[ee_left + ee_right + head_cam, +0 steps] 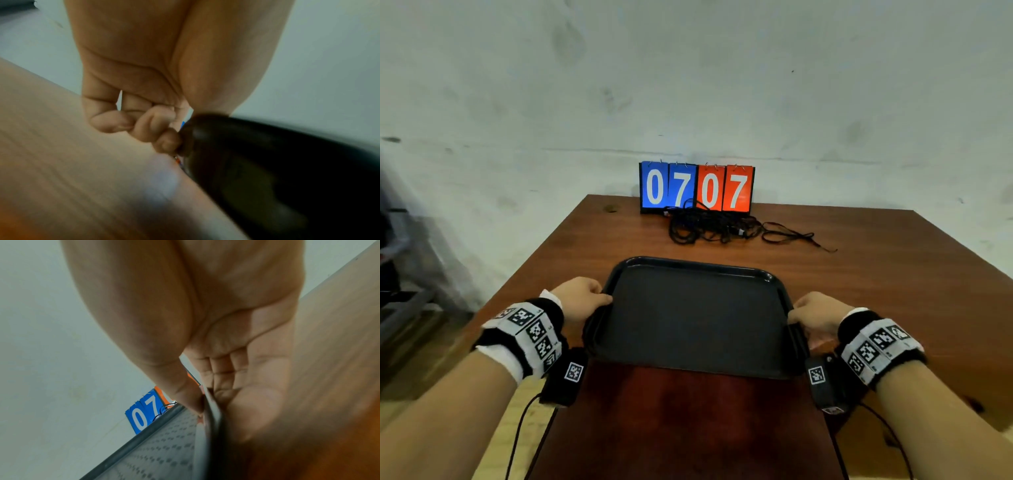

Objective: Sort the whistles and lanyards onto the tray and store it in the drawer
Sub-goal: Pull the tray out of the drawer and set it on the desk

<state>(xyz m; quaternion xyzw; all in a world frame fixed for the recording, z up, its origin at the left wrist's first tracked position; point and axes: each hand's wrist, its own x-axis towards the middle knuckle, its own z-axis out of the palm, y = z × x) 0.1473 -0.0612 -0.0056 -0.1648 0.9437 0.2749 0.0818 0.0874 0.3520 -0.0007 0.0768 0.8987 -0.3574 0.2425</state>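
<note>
Left forearm comes in from the lower left with a black-and-white marker band (527, 329) round the wrist. The left hand (582, 298) has hold of the left rim of the black rectangular plastic tray (698, 318): thumb on top, and the left wrist view shows the fingers (162, 142) curled in tight against the rim's rounded lip. The right hand (815, 315) mirrors that on the right rim. Its wrist view has the thumb pressed on top of the edge and the fingers tucked underneath, so a proper pinch. Both wrists sit about level, one each side. The tray is square in front of the person on the reddish-brown wooden worktop (893, 281); can't tell if it's resting flat or lifted a hair. Room-wise, the worktop's left edge runs close by the left hand, there's a strip of bare wood past the tray's far rim, and a wide stretch of wood off to the right. The tangle of thin black cord lanyards (715, 228) lies beyond that strip, apart from the tray. It's just in front of a blue-and-red flip scoreboard (697, 186) reading 07 07 at the pale wall (688, 85), with one loop trailing right. Can't pick out whistles for sure in the heap. The tray itself is matte dark with a raised rim and rounded corners, and up close the floor has a dotted grip texture.
</note>
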